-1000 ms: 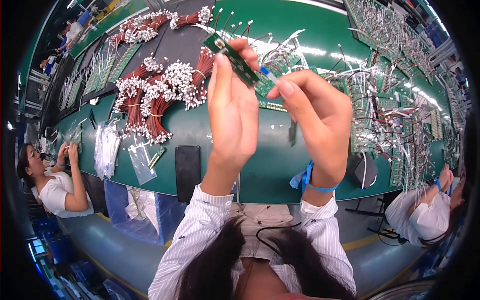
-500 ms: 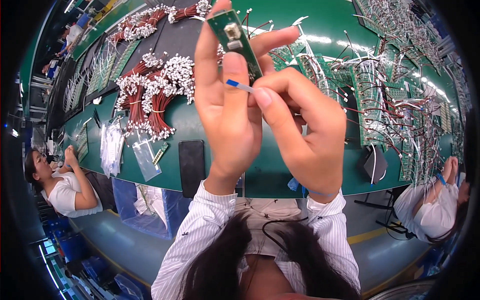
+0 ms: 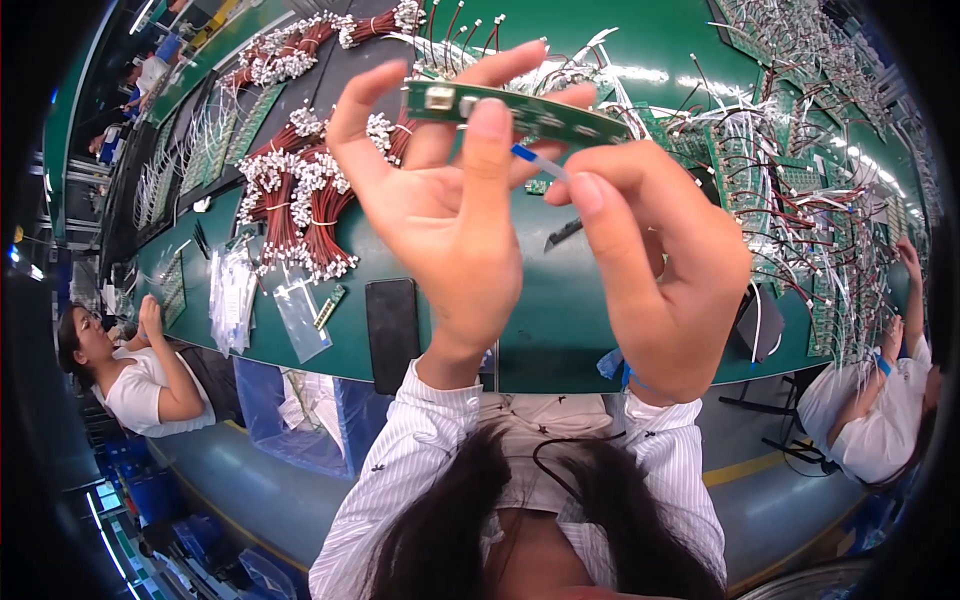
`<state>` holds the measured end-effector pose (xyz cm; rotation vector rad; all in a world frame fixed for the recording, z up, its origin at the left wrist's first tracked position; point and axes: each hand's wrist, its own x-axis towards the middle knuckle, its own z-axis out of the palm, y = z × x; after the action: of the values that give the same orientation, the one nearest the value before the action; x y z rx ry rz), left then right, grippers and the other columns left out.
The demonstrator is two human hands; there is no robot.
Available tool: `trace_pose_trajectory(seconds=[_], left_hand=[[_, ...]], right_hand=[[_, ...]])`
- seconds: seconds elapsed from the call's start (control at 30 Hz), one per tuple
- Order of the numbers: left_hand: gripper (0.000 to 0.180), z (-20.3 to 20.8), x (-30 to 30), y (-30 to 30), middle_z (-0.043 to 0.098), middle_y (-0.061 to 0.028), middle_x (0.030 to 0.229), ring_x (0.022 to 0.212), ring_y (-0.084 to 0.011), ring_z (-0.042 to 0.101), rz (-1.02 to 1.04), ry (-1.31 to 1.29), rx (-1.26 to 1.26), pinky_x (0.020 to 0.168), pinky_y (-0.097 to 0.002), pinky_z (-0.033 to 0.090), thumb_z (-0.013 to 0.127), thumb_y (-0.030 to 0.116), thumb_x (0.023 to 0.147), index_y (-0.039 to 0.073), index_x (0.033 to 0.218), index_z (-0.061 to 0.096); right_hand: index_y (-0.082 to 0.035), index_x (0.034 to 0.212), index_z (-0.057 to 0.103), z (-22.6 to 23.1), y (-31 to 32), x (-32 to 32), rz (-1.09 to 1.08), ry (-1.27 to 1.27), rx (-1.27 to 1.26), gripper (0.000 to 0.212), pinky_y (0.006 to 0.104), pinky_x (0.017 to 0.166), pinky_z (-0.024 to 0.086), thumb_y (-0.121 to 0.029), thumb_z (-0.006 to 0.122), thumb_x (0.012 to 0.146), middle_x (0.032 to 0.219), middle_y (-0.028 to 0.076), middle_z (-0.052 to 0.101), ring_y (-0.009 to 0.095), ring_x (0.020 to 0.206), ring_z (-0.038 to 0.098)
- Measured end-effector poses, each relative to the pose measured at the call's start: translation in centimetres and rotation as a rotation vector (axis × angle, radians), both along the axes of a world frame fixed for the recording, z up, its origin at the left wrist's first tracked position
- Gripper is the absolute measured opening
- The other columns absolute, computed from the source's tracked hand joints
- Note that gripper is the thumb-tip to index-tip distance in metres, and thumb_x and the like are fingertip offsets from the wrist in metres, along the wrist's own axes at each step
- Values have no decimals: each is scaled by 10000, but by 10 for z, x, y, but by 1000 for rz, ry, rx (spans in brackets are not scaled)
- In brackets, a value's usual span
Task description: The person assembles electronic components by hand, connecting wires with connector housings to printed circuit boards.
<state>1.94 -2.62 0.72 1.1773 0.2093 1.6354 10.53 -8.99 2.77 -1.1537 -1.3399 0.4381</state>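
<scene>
My left hand [image 3: 450, 215] grips a narrow green circuit board [image 3: 545, 118] between thumb and fingers, raised above the table. The board lies nearly level across the view, with a pale connector [image 3: 438, 97] at its left end. In a pinch of thumb and forefinger, my right hand [image 3: 665, 260] holds a thin flat ribbon cable [image 3: 540, 163] with a blue end. That blue tip points at the board's lower edge, near my left thumb; whether they touch I cannot tell. Below, a small dark strip [image 3: 563, 234] shows beside my right fingers, partly hidden by them.
Bundles of red wires with white plugs [image 3: 290, 185] lie at left on the green table [image 3: 540, 340]. Near its front edge are a black phone [image 3: 392, 335] and plastic bags [image 3: 232, 290]. Wired boards [image 3: 740, 190] crowd the right. Co-workers sit at left [image 3: 150, 380] and right [image 3: 870, 400].
My left hand has turned the board from steeply slanted to nearly level. My right hand has shifted right with the ribbon cable. At right, a co-worker's hand has risen.
</scene>
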Motion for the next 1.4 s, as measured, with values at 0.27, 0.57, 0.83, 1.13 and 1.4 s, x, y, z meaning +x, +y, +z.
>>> trace_pose_trajectory(seconds=[0.27, 0.57, 0.83, 1.13, 1.4], left_hand=[[262, -5, -1, -3, 517, -217, 1071, 959, -379, 561, -436, -143, -100, 818, -526, 482, 345, 174, 945, 58, 1179, 322], [213, -10, 12, -10, 504, -115, 1064, 935, -287, 547, -391, -176, -226, 795, -432, 464, 317, 172, 952, 77, 1113, 419], [226, -20, 9, -13, 507, -237, 1075, 926, -228, 488, -591, -302, -391, 859, -335, 380, 344, 175, 945, 103, 1159, 331], [237, -6, 8, -9, 500, -247, 1082, 955, -239, 489, -561, -136, -242, 869, -344, 377, 352, 168, 944, 98, 1169, 324], [224, -3, 12, -10, 515, -254, 1057, 961, -259, 503, -410, 13, -131, 873, -354, 376, 348, 163, 949, 105, 1164, 324]], right_hand=[[20, 847, 599, 2, -7, -2, -219, -217, 54, 57, 161, 392, 222, 8, 547, 830, 636, -22, 584, -15, 450, 361], [27, 812, 619, -11, -9, -7, -483, -406, 131, 65, 197, 393, 328, 43, 622, 749, 641, 59, 595, 70, 425, 436], [27, 805, 628, 4, -11, -14, -599, -598, 100, 102, 235, 426, 405, 55, 651, 709, 655, 99, 598, 164, 463, 512], [43, 794, 622, -8, -6, -15, -684, -449, 112, 107, 240, 472, 455, 73, 652, 696, 666, 115, 608, 189, 527, 578], [41, 795, 624, -5, -7, -10, -613, -479, 110, 111, 238, 471, 457, 76, 650, 693, 660, 122, 607, 187, 523, 578]])
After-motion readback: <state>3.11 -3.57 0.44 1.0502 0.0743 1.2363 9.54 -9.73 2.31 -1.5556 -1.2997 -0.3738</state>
